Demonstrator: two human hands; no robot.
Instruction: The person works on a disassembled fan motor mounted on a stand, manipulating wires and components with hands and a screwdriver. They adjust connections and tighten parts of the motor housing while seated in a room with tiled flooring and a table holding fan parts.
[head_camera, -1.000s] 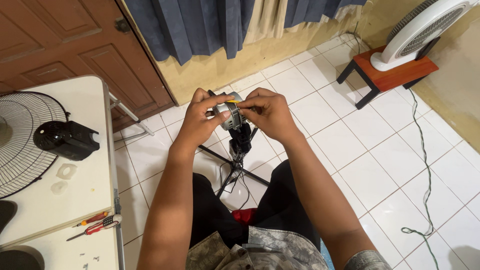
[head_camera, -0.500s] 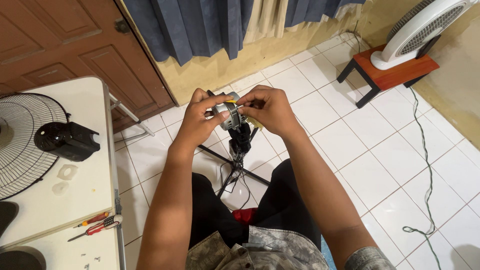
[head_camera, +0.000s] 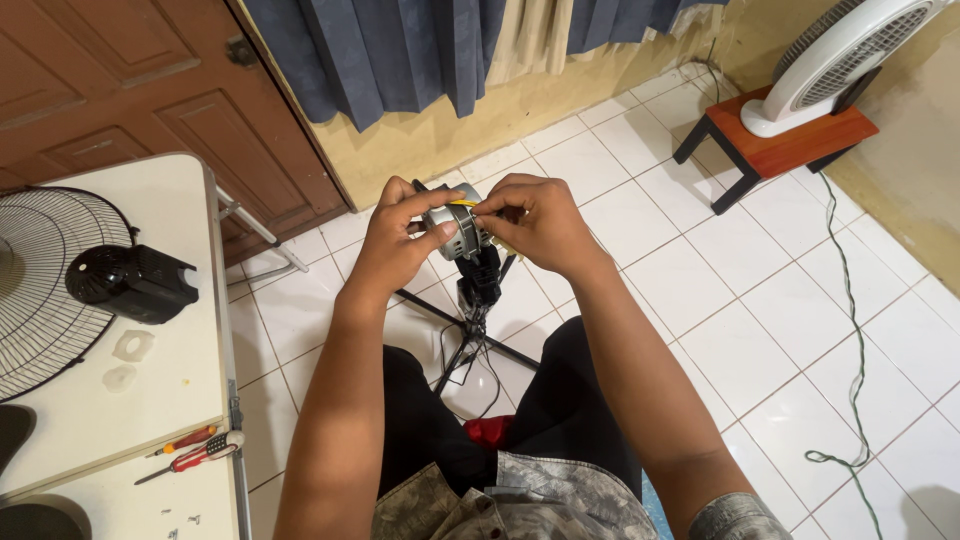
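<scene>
Small grey fan motor (head_camera: 450, 222), round metal body with yellow wire at its top, held up in mid-air between both hands, above the lap and over white floor tiles (head_camera: 640, 290). Left hand (head_camera: 395, 245) wrapped around the motor's left side, thumb across the front, fingers closed on the casing. Right hand (head_camera: 535, 220) pressed to the motor's right side, thumb and forefinger pinched at the yellow wire (head_camera: 462, 203). Beneath the motor, a black tripod-like stand (head_camera: 478, 310) with thin legs spread on the tiles, black cables trailing around it. To the left, a white table (head_camera: 150, 400) bearing a black fan housing (head_camera: 130, 283), a wire fan guard (head_camera: 35, 290) at the table's edge, and red-handled screwdrivers (head_camera: 195, 452) near the front. Behind, a brown wooden door (head_camera: 130, 90) and dark blue curtains (head_camera: 420, 50). Far right, a white fan (head_camera: 845, 55) tilted on a low orange stool (head_camera: 790, 145), green cord (head_camera: 850, 330) running down across the floor.
</scene>
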